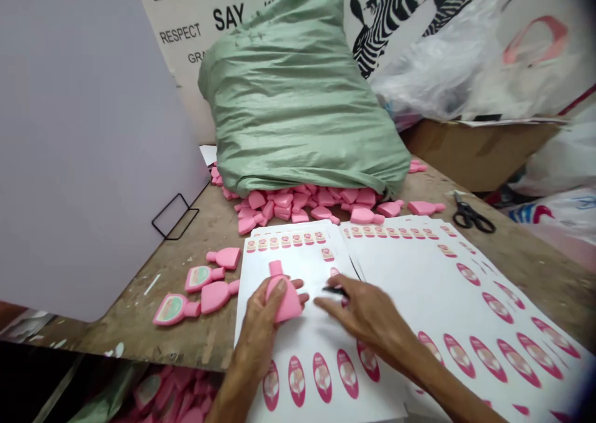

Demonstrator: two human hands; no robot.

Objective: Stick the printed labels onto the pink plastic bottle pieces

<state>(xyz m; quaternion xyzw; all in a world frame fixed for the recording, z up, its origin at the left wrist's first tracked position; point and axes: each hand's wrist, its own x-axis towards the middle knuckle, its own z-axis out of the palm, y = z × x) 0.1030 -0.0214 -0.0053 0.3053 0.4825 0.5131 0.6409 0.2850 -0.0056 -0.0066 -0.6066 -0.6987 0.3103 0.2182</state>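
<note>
My left hand (263, 308) is closed around a small flat pink plastic bottle (285, 301), its neck pointing away and its visible face bare. To its right, my right hand (361, 305) holds a small dark pointed tool (335, 291) between its fingers; its exact kind cannot be made out. Both hands are above a white sticker sheet (291, 339) printed with pink oval labels and a row of small labels. A second sticker sheet (400, 280) lies to the right. Several pink bottles rest at the left, among them a labelled bottle (170, 310) and a plain bottle (215, 296).
A green sack (302, 100) stands at the back with a pile of pink bottles (284, 202) at its mouth. Black scissors (470, 217) lie at the right near a cardboard box (479, 153). A large pale panel (88, 131) blocks the left, beside a black wire stand (174, 218).
</note>
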